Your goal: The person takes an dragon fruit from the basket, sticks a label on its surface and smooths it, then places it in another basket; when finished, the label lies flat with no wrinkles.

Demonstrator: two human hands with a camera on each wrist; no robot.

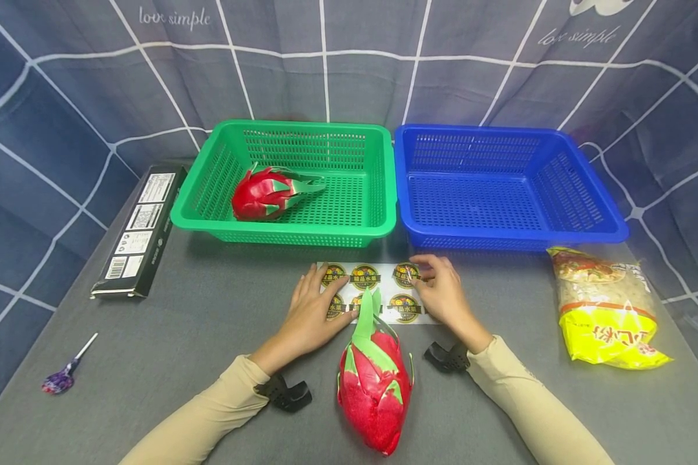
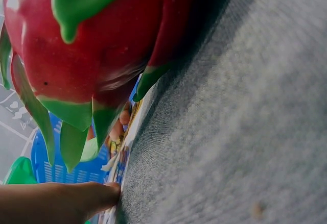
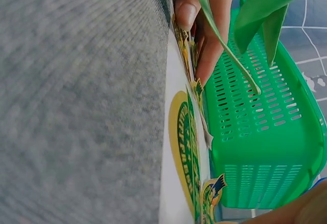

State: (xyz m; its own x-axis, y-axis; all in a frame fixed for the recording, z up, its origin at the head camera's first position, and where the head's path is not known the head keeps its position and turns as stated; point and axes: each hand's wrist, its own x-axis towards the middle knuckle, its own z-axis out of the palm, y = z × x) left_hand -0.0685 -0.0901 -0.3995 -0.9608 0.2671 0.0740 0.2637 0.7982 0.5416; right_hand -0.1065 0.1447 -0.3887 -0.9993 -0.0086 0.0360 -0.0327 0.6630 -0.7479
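A white sheet of round gold-and-black stickers [image 1: 386,314] lies on the grey table. Over its left end rests my left hand [image 1: 314,310], its fingers spread on the stickers. My right hand [image 1: 444,294] is at the sheet's upper right, thumb and forefinger pinching the edge of the corner sticker [image 1: 406,274]. In the right wrist view a sticker edge [image 3: 214,191] curls up off the sheet. A red dragon fruit [image 1: 378,394] with green leaf tips lies between my forearms, its tips over the sheet's lower edge; it fills much of the left wrist view.
Behind the sheet stand a green basket [image 1: 291,230] holding another dragon fruit [image 1: 264,194], and a blue basket [image 1: 518,234]. To the left lie a long black box [image 1: 142,226] and a lollipop [image 1: 64,374]. A yellow-and-clear food packet [image 1: 607,316] lies at right.
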